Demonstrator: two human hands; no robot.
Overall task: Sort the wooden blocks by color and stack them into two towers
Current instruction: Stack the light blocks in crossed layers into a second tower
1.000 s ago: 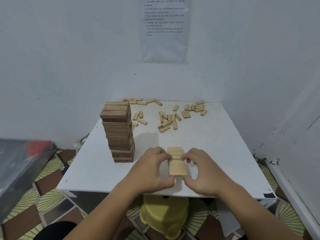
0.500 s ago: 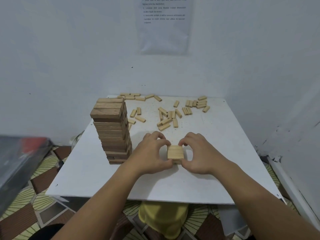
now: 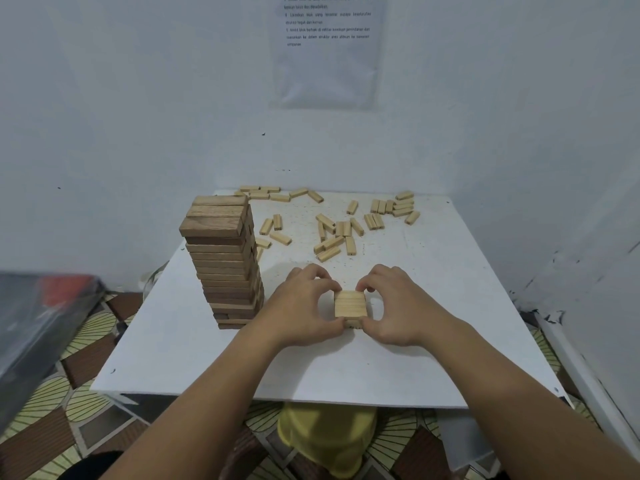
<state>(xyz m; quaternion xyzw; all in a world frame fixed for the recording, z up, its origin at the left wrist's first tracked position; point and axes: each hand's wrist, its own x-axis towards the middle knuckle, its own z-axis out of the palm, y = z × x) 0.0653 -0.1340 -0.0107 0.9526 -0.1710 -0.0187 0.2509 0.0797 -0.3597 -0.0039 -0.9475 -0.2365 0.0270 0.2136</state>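
We pinch a low stack of light blocks (image 3: 350, 304) between our left hand (image 3: 301, 303) and right hand (image 3: 398, 303), fingers curled against its sides, mid-counter (image 3: 311, 368). A dark tower (image 3: 221, 258) stands just to its left; loose light blocks (image 3: 332, 233) lie scattered behind.

a dark brown tower (image 3: 225, 265) of wooden blocks stands upright on the left part of the white tabletop (image 3: 433, 341), many layers high, with three blocks lying side by side on top. just right of its base sits a low light stack (image 3: 350, 304) of pale blocks, its top layer of three set side by side and another layer showing beneath at the near edge. the left hand (image 3: 301, 306) and right hand (image 3: 398, 306) pinch this stack from either side. loose pale blocks (image 3: 332, 233) lie scattered flat across the far half of the tabletop, some touching, some apart.
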